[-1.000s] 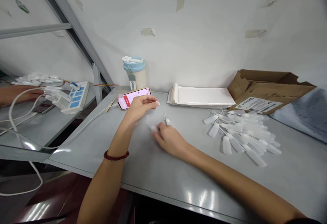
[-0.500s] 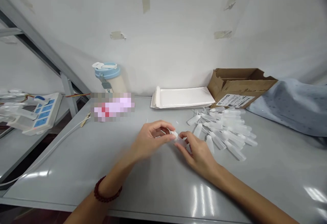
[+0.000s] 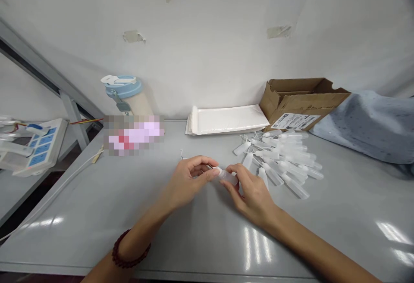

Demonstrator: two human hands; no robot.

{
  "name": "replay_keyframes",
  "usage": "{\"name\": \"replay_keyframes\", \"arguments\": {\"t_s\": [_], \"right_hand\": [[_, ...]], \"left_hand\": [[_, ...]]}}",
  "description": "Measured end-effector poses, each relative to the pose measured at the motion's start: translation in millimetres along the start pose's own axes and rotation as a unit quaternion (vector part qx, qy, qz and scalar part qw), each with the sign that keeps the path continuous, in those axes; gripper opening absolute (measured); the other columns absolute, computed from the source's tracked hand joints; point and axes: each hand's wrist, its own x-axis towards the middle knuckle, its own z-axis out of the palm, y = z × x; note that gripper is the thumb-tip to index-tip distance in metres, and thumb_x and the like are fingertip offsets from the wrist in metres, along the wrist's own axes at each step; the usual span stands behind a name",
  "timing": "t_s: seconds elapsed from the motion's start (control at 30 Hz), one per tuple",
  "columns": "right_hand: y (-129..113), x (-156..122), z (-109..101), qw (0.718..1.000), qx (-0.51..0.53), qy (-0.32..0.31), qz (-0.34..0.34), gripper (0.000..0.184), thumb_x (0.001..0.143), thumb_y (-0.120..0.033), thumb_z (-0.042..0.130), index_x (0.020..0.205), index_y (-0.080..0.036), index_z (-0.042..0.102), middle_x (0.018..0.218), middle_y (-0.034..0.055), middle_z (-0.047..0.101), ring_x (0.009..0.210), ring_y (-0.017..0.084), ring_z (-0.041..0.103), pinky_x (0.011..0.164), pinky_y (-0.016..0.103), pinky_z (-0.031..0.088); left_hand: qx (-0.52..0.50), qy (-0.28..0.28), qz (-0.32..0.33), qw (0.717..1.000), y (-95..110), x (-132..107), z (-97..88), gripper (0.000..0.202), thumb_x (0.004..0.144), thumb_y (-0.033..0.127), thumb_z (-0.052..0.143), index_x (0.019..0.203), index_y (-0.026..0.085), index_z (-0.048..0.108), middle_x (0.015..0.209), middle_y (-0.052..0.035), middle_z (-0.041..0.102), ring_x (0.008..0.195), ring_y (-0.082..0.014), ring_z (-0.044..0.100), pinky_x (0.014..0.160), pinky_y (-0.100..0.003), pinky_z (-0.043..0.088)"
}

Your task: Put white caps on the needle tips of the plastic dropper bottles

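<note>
Between my hands, a small translucent squeeze bottle [image 3: 228,177] lies sideways just above the grey table. My left hand [image 3: 186,184] pinches its white cap [image 3: 219,171] between thumb and fingers. The bottle's body is gripped by my right hand [image 3: 255,193], whose fingers hide part of it. A thin white tip [image 3: 182,153] shows just beyond my left hand; I cannot tell whether it belongs to this bottle. Close by on the right lies a loose pile of similar bottles [image 3: 291,156], several with thin white tubes.
White padded envelopes [image 3: 229,119] and an open cardboard box [image 3: 300,102] stand against the wall. Grey-blue cloth [image 3: 368,128] lies at right. A blue-lidded cup [image 3: 129,95] stands behind a blurred pink item [image 3: 139,134]. A white cable [image 3: 61,190] and power strip [image 3: 43,145] are at left.
The view has shifted slightly. My left fingers have turned a little around the cap, and more of the bottle's body shows between the hands. Both hands keep their hold.
</note>
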Motion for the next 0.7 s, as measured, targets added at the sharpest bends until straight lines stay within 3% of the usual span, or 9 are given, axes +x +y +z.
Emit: {"name": "replay_keyframes", "arguments": {"t_s": [0.2,0.33,0.43,0.6,0.67,0.7], "right_hand": [[-1.7,-0.1,-1.5,0.999,0.038,-0.006,0.006,0.017,0.091,-0.022,0.043,0.102,-0.012,0.050,0.082,0.0079,0.061,0.051,0.013,0.051,0.048,0.026,0.039],[-6.5,6.0,-10.6,0.974,0.185,-0.060,0.119,0.019,0.090,-0.028,0.047,0.096,-0.014,0.057,0.066,0.0007,0.055,0.052,0.012,0.044,0.050,0.025,0.035],[-8.5,12.6,-18.1,0.892,0.365,-0.139,0.229,0.023,0.088,-0.036,0.049,0.087,-0.016,0.060,0.064,-0.0011,0.053,0.050,0.009,0.039,0.048,0.023,0.029],[-6.6,16.3,-20.6,0.679,0.640,-0.223,0.282,0.027,0.089,-0.038,0.049,0.077,-0.015,0.057,0.070,-0.0003,0.054,0.041,0.003,0.028,0.043,0.023,0.017],[-6.5,16.0,-19.8,0.633,0.679,-0.235,0.288,0.027,0.089,-0.039,0.049,0.081,-0.015,0.058,0.070,-0.0008,0.052,0.039,0.002,0.026,0.042,0.023,0.014],[-6.7,16.0,-19.6,0.629,0.683,-0.235,0.288,0.027,0.089,-0.039,0.049,0.083,-0.014,0.058,0.070,-0.0008,0.052,0.039,0.002,0.026,0.042,0.023,0.013]], "left_hand": [[0.019,-0.001,0.041,0.999,-2.7,0.1,-1.7,0.015,0.079,0.032,0.065,0.089,0.021,0.066,0.080,0.0006,0.061,0.072,-0.0116,0.055,0.069,-0.024,0.046],[0.014,-0.014,0.081,0.997,-4.3,1.6,-4.2,0.011,0.079,0.028,0.065,0.088,0.021,0.067,0.090,-0.0010,0.062,0.082,-0.0134,0.056,0.072,-0.024,0.046],[-0.009,-0.036,0.080,0.996,-3.6,3.0,-6.5,0.013,0.079,0.027,0.065,0.090,0.020,0.066,0.090,-0.0020,0.063,0.081,-0.0135,0.056,0.072,-0.024,0.046],[-0.064,-0.071,0.051,0.994,1.7,3.0,-8.8,0.016,0.078,0.025,0.066,0.091,0.018,0.065,0.078,-0.0008,0.063,0.070,-0.0116,0.057,0.068,-0.024,0.047],[-0.069,-0.075,0.037,0.994,3.9,2.6,-9.0,0.017,0.077,0.026,0.066,0.092,0.018,0.064,0.077,-0.0007,0.064,0.067,-0.0112,0.057,0.066,-0.024,0.047],[-0.067,-0.074,0.028,0.995,4.8,2.5,-9.1,0.019,0.077,0.027,0.066,0.094,0.018,0.064,0.077,-0.0008,0.065,0.064,-0.0107,0.057,0.064,-0.024,0.047]]}}
